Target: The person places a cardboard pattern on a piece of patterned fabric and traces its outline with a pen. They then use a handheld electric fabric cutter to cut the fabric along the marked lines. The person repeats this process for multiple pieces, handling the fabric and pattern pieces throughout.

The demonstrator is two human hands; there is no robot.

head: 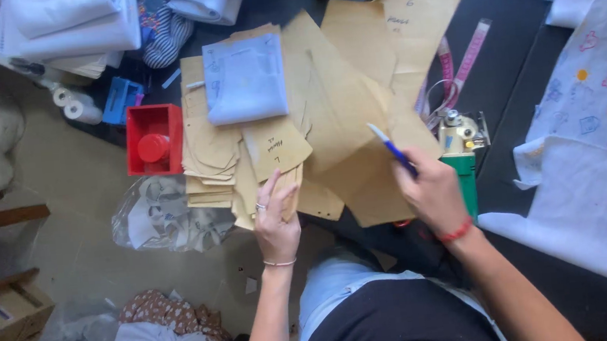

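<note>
A: What do the hands do?

B: The right hand [433, 193] pinches a blue pen [393, 150] in its fingers, tip up over the big brown paper [348, 129]. The left hand [276, 225] lies with its fingers spread out flat on a small paper stack [275, 184] at the table's edge. It holds nothing.

A: Where is the big paper?

B: In the middle of the dark table [524, 75], on top of other brown papers. A white cloth [246, 78] lies on the pile to the left.

A: What could go wrong?

B: I think the small stack could slip. It hangs over the edge, and the floor is just below. If the left hand lets go or pushes, the papers could fall.

A: Anything else?

B: The pen could poke or mark the big paper in the wrong spot. The right hand could also bump the cutter [461, 137], which is very near. And the red box [154, 139] sits right at the edge, so a push on the pile could knock it down.
</note>
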